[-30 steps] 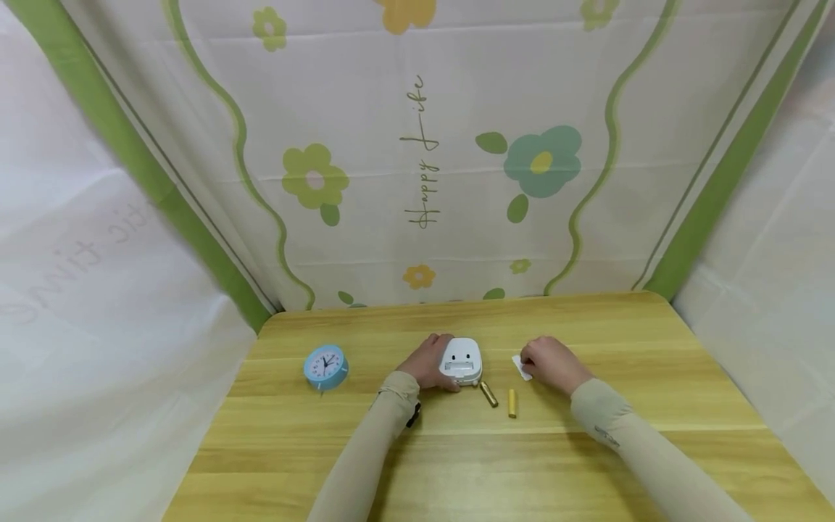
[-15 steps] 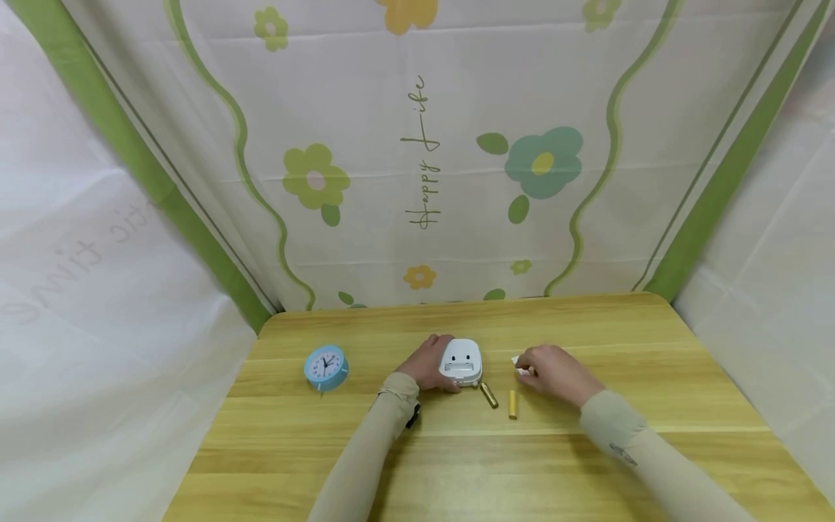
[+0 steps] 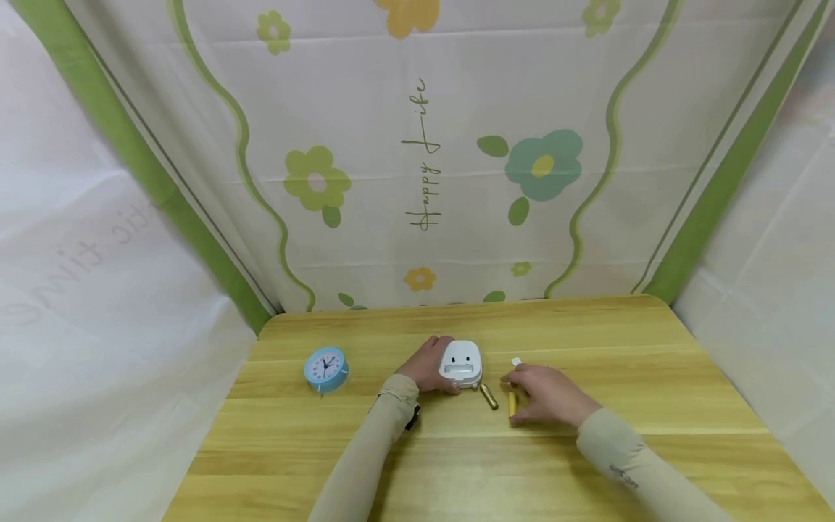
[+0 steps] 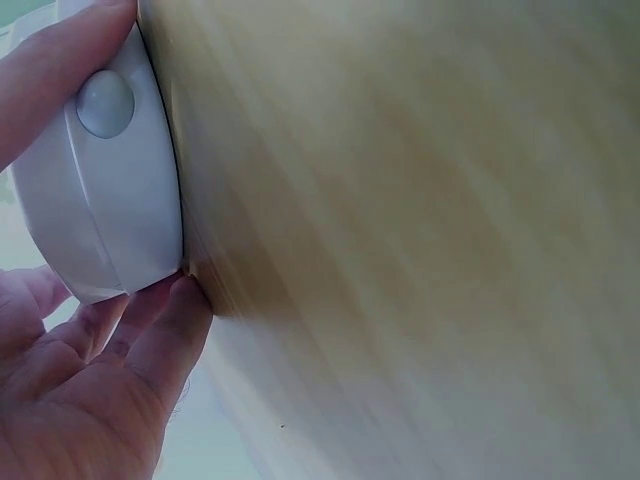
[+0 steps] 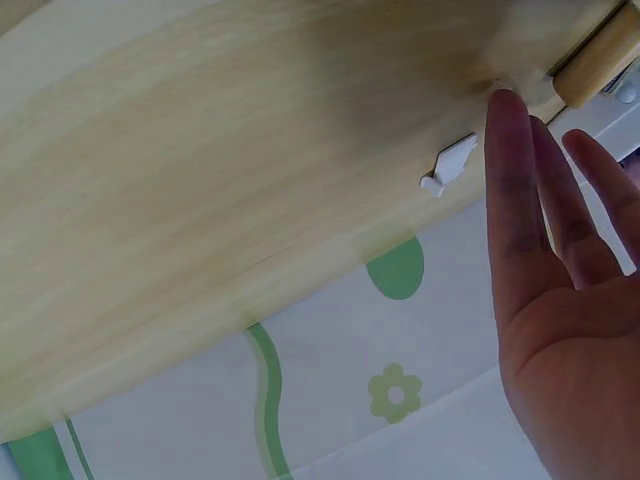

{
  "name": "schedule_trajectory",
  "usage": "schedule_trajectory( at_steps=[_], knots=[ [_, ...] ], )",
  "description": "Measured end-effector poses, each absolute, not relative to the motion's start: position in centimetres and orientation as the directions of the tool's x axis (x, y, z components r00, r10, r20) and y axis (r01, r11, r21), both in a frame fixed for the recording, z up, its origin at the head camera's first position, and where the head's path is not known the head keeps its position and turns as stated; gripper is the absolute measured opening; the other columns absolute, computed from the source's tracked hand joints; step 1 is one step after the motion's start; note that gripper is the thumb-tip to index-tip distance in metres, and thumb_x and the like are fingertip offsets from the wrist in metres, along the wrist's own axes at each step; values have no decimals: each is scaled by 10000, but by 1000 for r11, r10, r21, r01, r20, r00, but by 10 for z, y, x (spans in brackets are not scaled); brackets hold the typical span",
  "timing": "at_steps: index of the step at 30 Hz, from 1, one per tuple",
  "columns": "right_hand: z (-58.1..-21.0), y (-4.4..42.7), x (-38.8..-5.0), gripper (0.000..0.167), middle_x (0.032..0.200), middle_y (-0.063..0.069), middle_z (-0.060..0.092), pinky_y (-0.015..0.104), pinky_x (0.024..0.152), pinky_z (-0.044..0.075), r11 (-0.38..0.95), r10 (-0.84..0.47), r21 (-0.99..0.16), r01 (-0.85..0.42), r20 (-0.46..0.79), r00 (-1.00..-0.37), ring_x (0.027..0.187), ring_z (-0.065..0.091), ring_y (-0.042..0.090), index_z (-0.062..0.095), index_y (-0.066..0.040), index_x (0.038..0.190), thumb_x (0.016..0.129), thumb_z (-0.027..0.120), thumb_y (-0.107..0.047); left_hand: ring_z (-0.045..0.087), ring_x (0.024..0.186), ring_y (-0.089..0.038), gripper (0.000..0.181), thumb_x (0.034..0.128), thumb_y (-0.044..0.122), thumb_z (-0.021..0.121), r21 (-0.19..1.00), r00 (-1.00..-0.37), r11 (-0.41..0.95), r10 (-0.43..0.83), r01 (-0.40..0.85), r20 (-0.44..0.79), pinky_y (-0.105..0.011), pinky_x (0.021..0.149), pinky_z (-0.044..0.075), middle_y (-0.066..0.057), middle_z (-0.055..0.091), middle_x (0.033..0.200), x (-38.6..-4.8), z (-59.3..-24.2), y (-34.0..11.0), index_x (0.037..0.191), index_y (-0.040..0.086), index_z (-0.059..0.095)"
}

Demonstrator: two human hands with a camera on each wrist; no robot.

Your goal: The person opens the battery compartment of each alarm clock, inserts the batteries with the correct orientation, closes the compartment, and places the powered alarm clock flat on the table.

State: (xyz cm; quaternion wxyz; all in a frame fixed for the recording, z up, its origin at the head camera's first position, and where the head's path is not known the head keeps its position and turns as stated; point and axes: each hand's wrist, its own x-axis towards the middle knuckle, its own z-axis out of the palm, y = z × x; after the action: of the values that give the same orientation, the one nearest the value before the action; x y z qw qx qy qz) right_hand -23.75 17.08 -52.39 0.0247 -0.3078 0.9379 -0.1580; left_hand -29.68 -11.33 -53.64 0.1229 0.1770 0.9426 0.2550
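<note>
Pale fabric (image 3: 365, 101) printed with flowers and sideways lettering hangs behind a wood-grain counter (image 3: 457, 471). Near the counter's middle sits a white device (image 3: 466, 349), its face turned up so that 2 black marks (image 3: 467, 358) and a long recess (image 3: 459, 368) are exposed; whether anything lies in the recess is too small to tell.

The left hand (image 3: 427, 364) grips the device from its left side. In the left wrist view the thumb (image 4: 60, 75) lies along it just beside a rounded knob (image 4: 105, 103), while the fingers (image 4: 170, 330) bend against another edge. That hold reads as a brace, likely keeping the device from sliding while leaving the recess uncovered.

The right hand (image 3: 551, 395) is spread around a yellow cylinder (image 3: 512, 404) lying on the counter, thumb by its near end and fingers by its far end. Those fingers look fairly straight in the right wrist view; whether they touch it cannot be told. Coming at both ends probably suits a round thing that could roll.

Between that cylinder and the device lies a gold cylinder (image 3: 489, 396); both seem placed for an easy reach. Just beyond the right hand is a small white piece (image 5: 452, 163), perhaps kept clear of the cylinders. Well apart on the left, a blue clock (image 3: 326, 367) seems set out of the way.
</note>
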Motion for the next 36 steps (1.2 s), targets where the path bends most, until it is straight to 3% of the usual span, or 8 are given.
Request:
schedule_trajectory(
  at_steps=[2,9,17,20,23,26,30,36],
  knots=[
    [-524,169,-237,689,1192,89,722,502,935,567,764,-582,-298,-572,62,-811,1036,699,288,735,-108,1210,648,970,-429,557,1263,-232,1099,666,335,997,520,-908,809,396,273,-139,-415,1125,465,-82,517,1437,-297,-536,-113,1569,196,388],
    [-523,166,-233,470,979,-38,690,365,753,558,735,-626,-254,-628,103,-773,792,591,73,742,-139,1027,677,971,-354,557,1249,-239,1106,659,337,999,536,-908,803,393,260,-147,-430,1114,470,-86,520,1423,-295,-537,-114,1570,196,388],
    [-522,166,-233,479,955,-31,678,346,716,534,743,-622,-239,-625,99,-777,761,554,62,737,-125,1060,702,960,-352,564,1256,-257,1124,646,350,1002,530,-909,803,396,274,-129,-442,1104,478,-98,518,1436,-299,-539,-117,1573,191,387],
    [-520,166,-233,517,1008,8,707,376,750,556,756,-606,-248,-606,85,-791,797,612,117,740,-98,1124,719,952,-339,556,1268,-257,1117,658,343,997,536,-907,800,399,271,-137,-441,1115,469,-97,512,1444,-297,-536,-116,1577,191,380],
    [-518,165,-232,577,1162,120,728,466,851,589,766,-590,-256,-590,86,-803,944,706,266,717,-62,1237,762,928,-313,549,1270,-258,1105,677,338,988,536,-905,799,401,272,-138,-440,1117,465,-104,506,1451,-294,-533,-116,1581,177,374],
    [-515,164,-233,591,1191,140,698,437,815,592,759,-581,-285,-585,107,-807,914,695,272,677,-38,1323,816,892,-251,544,1268,-263,1097,691,332,982,533,-905,800,402,275,-136,-442,1114,464,-115,500,1460,-292,-530,-116,1585,163,369],
    [-513,166,-235,477,1084,69,608,287,690,545,727,-575,-349,-591,160,-802,794,592,123,690,-12,1281,846,851,-121,543,1259,-257,1091,697,331,979,524,-908,805,398,277,-132,-440,1108,467,-115,501,1458,-291,-529,-116,1584,160,368],
    [-508,172,-237,361,1164,145,565,272,743,603,656,-550,-476,-586,230,-803,860,692,169,733,41,1153,807,837,37,541,1272,-248,1096,696,342,979,522,-904,806,405,280,-141,-434,1119,464,-103,500,1457,-295,-532,-115,1586,175,361]
  ],
)
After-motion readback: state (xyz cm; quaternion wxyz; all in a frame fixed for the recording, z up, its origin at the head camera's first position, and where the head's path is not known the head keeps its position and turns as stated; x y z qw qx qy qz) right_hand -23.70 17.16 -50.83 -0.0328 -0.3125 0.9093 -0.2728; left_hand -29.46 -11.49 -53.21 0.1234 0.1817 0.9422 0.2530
